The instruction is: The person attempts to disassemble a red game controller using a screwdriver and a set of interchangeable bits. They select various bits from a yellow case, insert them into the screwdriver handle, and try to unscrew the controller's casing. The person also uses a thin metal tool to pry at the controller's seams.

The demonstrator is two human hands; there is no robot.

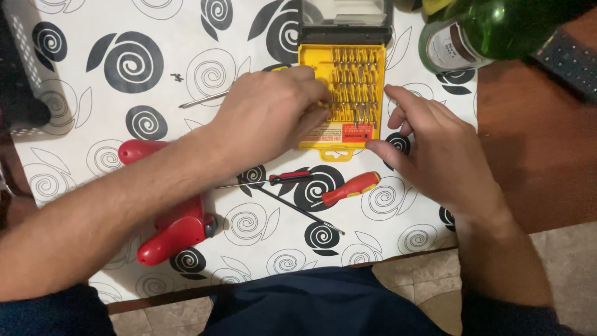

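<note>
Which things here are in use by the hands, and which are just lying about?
In use: left hand and right hand on the yellow bit case.

Lying about: red-handled screwdrivers, red power tool, green bottle, thin metal rod.

Person, head view: left hand and right hand bare, no rings or watch visible. Forearms uncovered. Dark navy sleeves end near elbows, at 7 and 5 o'clock. Dark navy garment at 6 o'clock.
</note>
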